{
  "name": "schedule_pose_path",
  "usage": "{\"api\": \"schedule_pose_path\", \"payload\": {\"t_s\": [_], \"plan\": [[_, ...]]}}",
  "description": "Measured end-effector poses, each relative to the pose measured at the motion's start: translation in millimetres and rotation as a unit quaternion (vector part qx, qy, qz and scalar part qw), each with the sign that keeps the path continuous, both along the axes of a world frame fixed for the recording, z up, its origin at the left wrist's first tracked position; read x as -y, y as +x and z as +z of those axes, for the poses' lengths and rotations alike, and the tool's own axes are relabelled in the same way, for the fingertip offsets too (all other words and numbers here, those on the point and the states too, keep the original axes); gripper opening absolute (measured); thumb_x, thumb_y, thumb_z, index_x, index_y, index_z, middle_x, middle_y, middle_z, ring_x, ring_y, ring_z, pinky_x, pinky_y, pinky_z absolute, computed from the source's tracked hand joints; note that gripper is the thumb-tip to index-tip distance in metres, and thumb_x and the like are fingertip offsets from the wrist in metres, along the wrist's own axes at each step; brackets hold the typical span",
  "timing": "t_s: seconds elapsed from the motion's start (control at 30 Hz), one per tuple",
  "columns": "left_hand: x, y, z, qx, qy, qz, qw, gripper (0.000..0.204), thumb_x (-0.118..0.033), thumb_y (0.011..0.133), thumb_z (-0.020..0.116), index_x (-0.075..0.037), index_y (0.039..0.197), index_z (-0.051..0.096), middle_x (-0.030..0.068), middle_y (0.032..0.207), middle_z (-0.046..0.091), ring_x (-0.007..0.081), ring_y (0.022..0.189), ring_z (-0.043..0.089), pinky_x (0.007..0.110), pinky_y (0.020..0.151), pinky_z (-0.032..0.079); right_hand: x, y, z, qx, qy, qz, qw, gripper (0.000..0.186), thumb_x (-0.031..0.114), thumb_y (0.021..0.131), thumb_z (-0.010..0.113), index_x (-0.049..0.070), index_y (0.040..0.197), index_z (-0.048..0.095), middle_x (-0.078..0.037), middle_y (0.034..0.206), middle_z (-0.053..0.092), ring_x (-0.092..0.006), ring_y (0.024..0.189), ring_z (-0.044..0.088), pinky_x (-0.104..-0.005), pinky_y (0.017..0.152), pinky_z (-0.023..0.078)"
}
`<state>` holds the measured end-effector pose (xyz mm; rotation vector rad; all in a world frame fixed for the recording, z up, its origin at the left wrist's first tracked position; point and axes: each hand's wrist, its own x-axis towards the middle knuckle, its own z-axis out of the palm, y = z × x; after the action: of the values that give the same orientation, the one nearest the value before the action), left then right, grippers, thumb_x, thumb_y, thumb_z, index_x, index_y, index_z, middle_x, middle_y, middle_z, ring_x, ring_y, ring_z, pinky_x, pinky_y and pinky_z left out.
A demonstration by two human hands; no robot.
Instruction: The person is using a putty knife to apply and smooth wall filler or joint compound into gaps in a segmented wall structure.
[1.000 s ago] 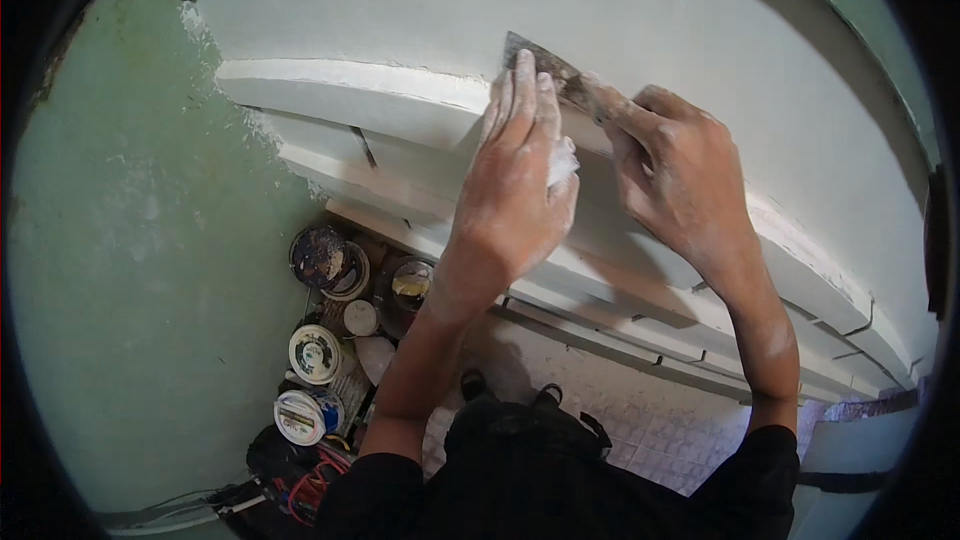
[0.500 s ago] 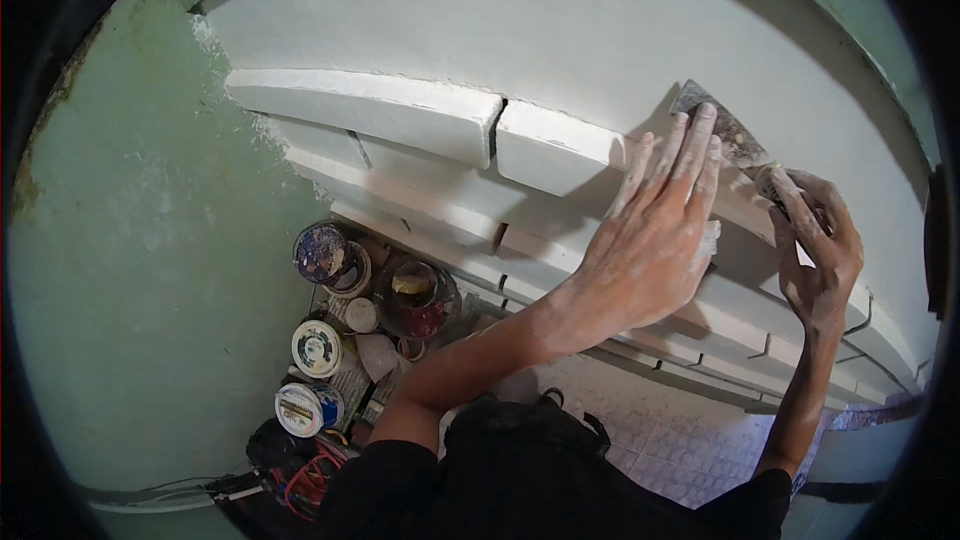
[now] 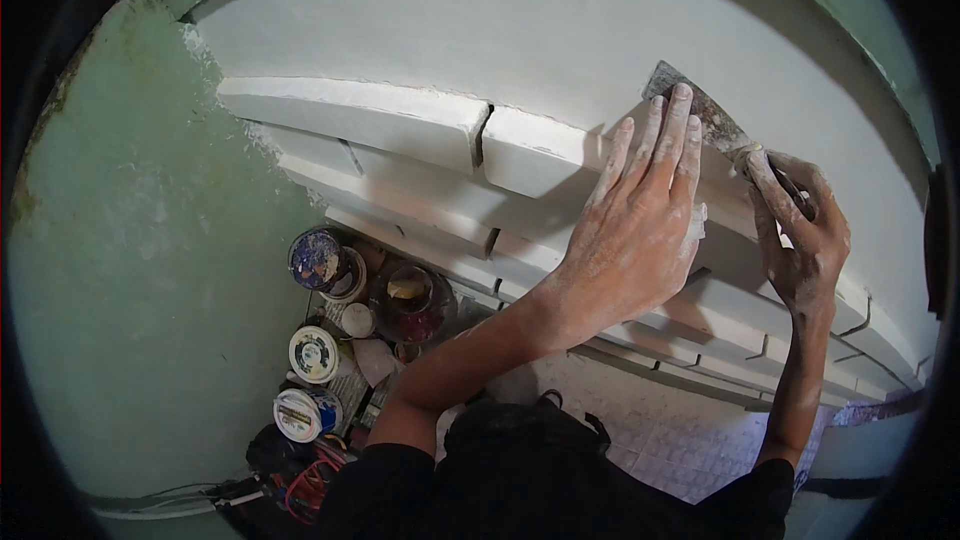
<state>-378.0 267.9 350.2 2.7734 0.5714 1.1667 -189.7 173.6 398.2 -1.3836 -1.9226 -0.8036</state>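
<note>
My right hand [image 3: 805, 225], dusted white, is closed round the handle of a putty knife [image 3: 712, 115]. The knife's wide, stained blade lies against the smooth white panel [image 3: 480, 15], just above a row of raised white blocks [image 3: 540, 152]. My left hand [image 3: 640, 225] is stretched out with its fingers straight and slightly apart, fingertips over the lower edge of the blade. White powder coats those fingers. Something whitish shows at the edge of my left palm, but I cannot make out what it is.
Several stepped rows of white blocks with dark gaps run below. Left stands a green wall [image 3: 160, 230]. Beneath are a lidded tub [image 3: 314, 354], a blue and white tub [image 3: 300, 414], a dark round container [image 3: 425, 315] and red cables [image 3: 312, 480]. A pale tiled surface [image 3: 650, 440] lies lower right.
Both hands and the putty knife have moved a little to the left and up along the white panel. The view itself has shifted slightly. My right hand keeps its grip on the handle.
</note>
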Motion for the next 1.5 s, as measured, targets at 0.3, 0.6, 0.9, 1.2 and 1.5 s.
{"api": "schedule_pose_path", "payload": {"t_s": [0.3, 0.6, 0.9, 1.2, 1.5], "plan": [[-11, -17, 4, -0.003, -0.004, 0.029, 1.000, 0.087, -0.020, 0.088, 0.066, 0.012, 0.153, 0.018, 0.0339, 0.161, 0.010, 0.0468, 0.151, 0.015, 0.057, 0.123, 0.015, -18, -16, 2, -0.004, 0.001, 0.022, 1.000, 0.049, -0.005, 0.078, 0.074, 0.015, 0.122, 0.072, -0.012, 0.107, 0.069, -0.0247, 0.084, 0.070, -0.0344, 0.070, 0.058], [1, -16, 8, 0.012, 0.006, 0.060, 0.998, 0.064, -0.019, 0.098, 0.049, 0.016, 0.148, 0.029, 0.0331, 0.160, 0.017, 0.0437, 0.150, 0.021, 0.053, 0.123, 0.015, -14, -14, -1, -0.017, 0.006, 0.037, 0.999, 0.051, -0.004, 0.077, 0.073, 0.017, 0.123, 0.071, -0.009, 0.108, 0.068, -0.0239, 0.084, 0.069, -0.0350, 0.070, 0.057], [-24, -47, 7, 0.003, 0.033, 0.147, 0.989, 0.066, -0.020, 0.097, 0.052, 0.015, 0.148, 0.029, 0.0321, 0.160, 0.017, 0.0430, 0.149, 0.024, 0.048, 0.125, 0.017, -48, -54, 4, -0.022, -0.017, 0.061, 0.998, 0.047, -0.004, 0.078, 0.071, 0.015, 0.121, 0.071, -0.008, 0.108, 0.067, -0.0249, 0.083, 0.069, -0.0359, 0.071, 0.058], [-76, -108, 10, 0.056, -0.020, 0.171, 0.983, 0.067, -0.015, 0.094, 0.056, 0.012, 0.149, 0.030, 0.0307, 0.161, 0.018, 0.0451, 0.149, 0.021, 0.051, 0.124, 0.015, -116, -119, 14, 0.016, -0.027, 0.068, 0.997, 0.043, 0.007, 0.083, 0.067, 0.019, 0.125, 0.068, -0.006, 0.105, 0.065, -0.0262, 0.086, 0.067, -0.0384, 0.071, 0.057], [4, -17, -26, 0.024, -0.006, 0.020, 0.999, 0.074, -0.020, 0.099, 0.053, 0.010, 0.154, 0.015, 0.0309, 0.163, 0.005, 0.0444, 0.151, 0.010, 0.062, 0.122, 0.010, 2, -40, -2, -0.026, -0.014, 0.010, 1.000, 0.048, -0.009, 0.075, 0.073, 0.012, 0.119, 0.072, -0.012, 0.106, 0.071, -0.0263, 0.087, 0.072, -0.0341, 0.071, 0.059]]}}
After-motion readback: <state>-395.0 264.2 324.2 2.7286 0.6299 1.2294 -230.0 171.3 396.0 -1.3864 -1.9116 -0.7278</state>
